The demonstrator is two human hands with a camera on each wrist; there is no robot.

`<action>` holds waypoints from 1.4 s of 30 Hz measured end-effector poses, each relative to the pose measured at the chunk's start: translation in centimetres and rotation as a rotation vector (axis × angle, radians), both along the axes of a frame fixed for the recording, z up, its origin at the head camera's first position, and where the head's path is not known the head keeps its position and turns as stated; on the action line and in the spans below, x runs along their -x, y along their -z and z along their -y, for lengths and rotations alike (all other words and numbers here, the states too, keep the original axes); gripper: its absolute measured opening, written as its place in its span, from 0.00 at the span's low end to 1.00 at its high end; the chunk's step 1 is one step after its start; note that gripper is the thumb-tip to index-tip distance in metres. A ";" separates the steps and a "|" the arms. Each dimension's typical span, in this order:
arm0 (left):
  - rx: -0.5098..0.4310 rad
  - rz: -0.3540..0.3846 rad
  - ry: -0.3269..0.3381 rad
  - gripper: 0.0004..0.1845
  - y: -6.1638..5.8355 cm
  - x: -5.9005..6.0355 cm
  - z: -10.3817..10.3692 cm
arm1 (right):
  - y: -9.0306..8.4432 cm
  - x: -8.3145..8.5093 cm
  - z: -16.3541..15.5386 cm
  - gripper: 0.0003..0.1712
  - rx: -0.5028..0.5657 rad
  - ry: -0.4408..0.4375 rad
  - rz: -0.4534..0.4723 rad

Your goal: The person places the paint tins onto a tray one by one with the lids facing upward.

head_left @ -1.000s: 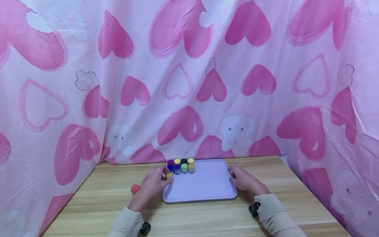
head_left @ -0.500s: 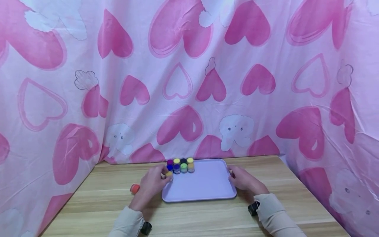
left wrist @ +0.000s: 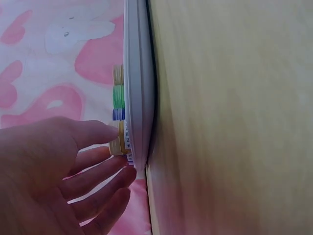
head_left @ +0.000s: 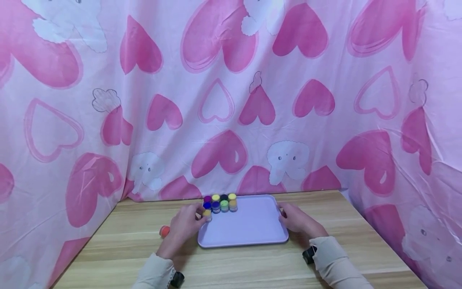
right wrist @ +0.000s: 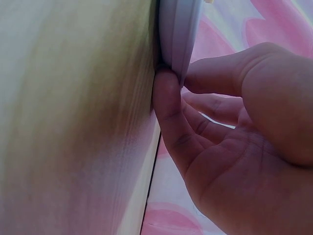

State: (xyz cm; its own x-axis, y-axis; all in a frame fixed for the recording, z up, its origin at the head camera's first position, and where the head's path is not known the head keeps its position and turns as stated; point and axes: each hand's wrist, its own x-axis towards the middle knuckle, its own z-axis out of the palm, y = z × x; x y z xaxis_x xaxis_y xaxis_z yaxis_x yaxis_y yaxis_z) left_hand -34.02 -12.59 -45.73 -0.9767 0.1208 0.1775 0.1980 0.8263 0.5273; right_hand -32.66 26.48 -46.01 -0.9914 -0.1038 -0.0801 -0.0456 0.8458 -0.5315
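Observation:
My left hand [head_left: 187,220] pinches a small yellow-lidded paint jar [head_left: 207,215] between thumb and fingers, at the left side of a pale lilac tray [head_left: 249,224]. In the left wrist view, the thumb lies against that jar's lid, and the other fingers reach past its far side. Two rows of similar jars stand just behind it in the tray's back left corner, among them a green-lidded jar [head_left: 224,205] and a blue-lidded jar [head_left: 207,205]. My right hand [head_left: 296,218] grips the tray's right rim, thumb on the inner side and a finger low against the outside [right wrist: 168,93].
A red-lidded jar [head_left: 164,231] lies on its side on the wooden table [head_left: 122,241], left of my left forearm. A pink heart-print curtain [head_left: 223,100] hangs behind the table and along both sides.
More of the yellow-lidded jar's side shows between my left thumb and fingers than before. My right hand keeps its place at the tray's rim.

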 end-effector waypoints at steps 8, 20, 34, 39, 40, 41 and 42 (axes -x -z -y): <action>0.055 -0.054 -0.023 0.13 0.0 0.1 -0.3 | 0.1 0.1 -0.2 0.33 0.014 0.014 0.013; 0.090 -0.081 -0.052 0.14 0.0 0.0 -0.7 | -0.3 -0.2 -0.1 0.34 0.017 0.006 0.008; 0.080 -0.103 -0.027 0.15 0.0 -0.5 -0.4 | -0.5 -0.6 0.0 0.29 0.005 -0.003 -0.005; 0.066 -0.100 -0.033 0.12 -0.3 -0.9 0.1 | -0.5 -0.6 0.0 0.29 0.003 -0.010 -0.017; 0.064 -0.099 -0.038 0.12 -0.4 -1.0 0.2 | -0.5 -0.6 0.1 0.29 0.003 -0.012 -0.019; 0.064 -0.099 -0.044 0.12 -0.5 -1.0 0.4 | -0.4 -0.5 0.1 0.29 0.003 -0.014 -0.020; 0.063 -0.099 -0.047 0.13 -0.6 -1.1 0.5 | -0.4 -0.5 0.1 0.29 0.006 -0.016 -0.021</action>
State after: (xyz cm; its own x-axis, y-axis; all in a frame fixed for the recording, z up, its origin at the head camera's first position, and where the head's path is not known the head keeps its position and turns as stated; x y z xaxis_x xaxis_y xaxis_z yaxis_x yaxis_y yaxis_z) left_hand -32.91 -13.10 -45.18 -0.9597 0.0891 0.2667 0.2066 0.8668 0.4538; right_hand -32.17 26.41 -45.59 -0.9910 -0.1202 -0.0583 -0.0706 0.8417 -0.5353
